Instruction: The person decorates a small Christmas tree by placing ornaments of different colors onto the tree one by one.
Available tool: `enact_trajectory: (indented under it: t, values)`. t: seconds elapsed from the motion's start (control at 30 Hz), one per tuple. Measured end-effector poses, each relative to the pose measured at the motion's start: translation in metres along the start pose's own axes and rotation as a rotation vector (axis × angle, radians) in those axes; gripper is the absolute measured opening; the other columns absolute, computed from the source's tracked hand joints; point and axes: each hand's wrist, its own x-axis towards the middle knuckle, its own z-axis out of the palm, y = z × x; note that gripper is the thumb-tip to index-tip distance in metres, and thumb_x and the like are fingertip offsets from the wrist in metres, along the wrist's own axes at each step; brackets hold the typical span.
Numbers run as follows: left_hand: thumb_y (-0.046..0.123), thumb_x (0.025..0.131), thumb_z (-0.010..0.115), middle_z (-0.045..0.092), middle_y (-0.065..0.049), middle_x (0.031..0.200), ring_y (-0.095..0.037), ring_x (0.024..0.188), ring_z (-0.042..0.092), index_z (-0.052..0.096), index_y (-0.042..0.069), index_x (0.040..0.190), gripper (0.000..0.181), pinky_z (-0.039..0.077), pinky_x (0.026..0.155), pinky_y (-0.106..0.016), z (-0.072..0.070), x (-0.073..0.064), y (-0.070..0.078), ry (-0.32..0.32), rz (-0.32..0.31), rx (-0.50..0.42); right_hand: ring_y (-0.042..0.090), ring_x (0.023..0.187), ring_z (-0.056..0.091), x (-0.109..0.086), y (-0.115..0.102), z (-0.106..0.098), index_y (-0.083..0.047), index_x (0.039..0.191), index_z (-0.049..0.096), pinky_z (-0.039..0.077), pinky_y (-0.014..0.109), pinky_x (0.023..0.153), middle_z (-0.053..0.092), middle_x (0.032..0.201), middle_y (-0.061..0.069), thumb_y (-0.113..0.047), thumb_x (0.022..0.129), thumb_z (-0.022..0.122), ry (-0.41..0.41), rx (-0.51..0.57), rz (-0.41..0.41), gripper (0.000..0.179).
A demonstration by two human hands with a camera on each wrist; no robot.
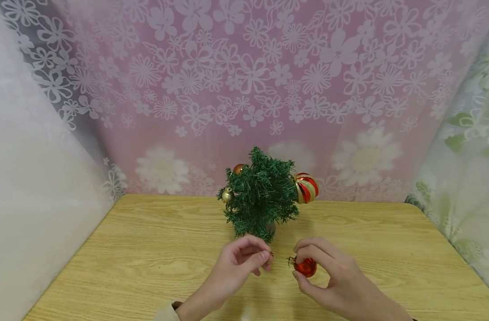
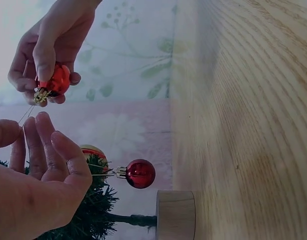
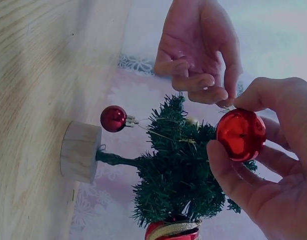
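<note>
In the head view my right hand point(image 1: 340, 272) holds a shiny red Christmas bauble point(image 1: 307, 268) between thumb and fingers, its gold cap pointing left. My left hand point(image 1: 242, 261) is just across from it, thumb and index fingertip together. A thin gold string point(image 2: 27, 114) runs from the bauble's cap to that pinch in the left wrist view. Both hands are in front of a small artificial Christmas tree point(image 1: 262, 191). Low on the tree, a darker red bauble point(image 3: 113, 118) hangs from its own string.
A red and gold striped ball point(image 1: 307, 188) is on the tree's right side. On its left are a small gold ornament point(image 1: 227, 195) and a copper-coloured ball point(image 1: 238, 169). The tree stands on a round wooden base point(image 2: 176, 215) on the wood-grain table point(image 1: 148, 249). Floral curtains point(image 1: 248, 80) surround the table.
</note>
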Motion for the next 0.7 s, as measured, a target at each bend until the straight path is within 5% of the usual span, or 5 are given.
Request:
enact_trajectory:
  t: [0.27,0.47,0.7]
  values:
    - [0.016,0.104,0.06,0.065,-0.036,0.109,-0.004,0.086,0.071,0.063,-0.003,0.115,0.022,0.055,0.075,-0.023,0.0029,-0.0015,-0.003,-0.046,0.146,0.053,-0.005,0.075,0.047,-0.0002,-0.001,0.0042,-0.023,0.102,0.061,0.042,0.005,0.065,0.056,0.091,-0.017,-0.031,0.103,0.059,-0.021,0.017,0.042,0.008]
    - [0.012,0.104,0.059,0.064,-0.036,0.107,-0.008,0.089,0.072,0.063,-0.003,0.114,0.018,0.059,0.082,-0.027,0.0065,-0.0022,-0.0029,-0.074,0.231,0.068,-0.006,0.07,0.048,-0.0001,-0.0012,0.0067,-0.02,0.104,0.065,0.041,0.004,0.061,0.06,0.089,-0.014,-0.028,0.103,0.062,0.007,0.027,0.054,0.008]
    - [0.013,0.104,0.06,0.067,-0.031,0.103,-0.005,0.088,0.071,0.065,0.0,0.113,0.017,0.06,0.085,-0.034,0.0088,-0.0045,-0.0018,-0.064,0.254,0.122,-0.004,0.075,0.05,0.002,-0.0013,0.0096,-0.024,0.105,0.069,0.042,0.004,0.064,0.064,0.093,-0.014,-0.03,0.105,0.057,0.024,-0.012,0.019,0.014]
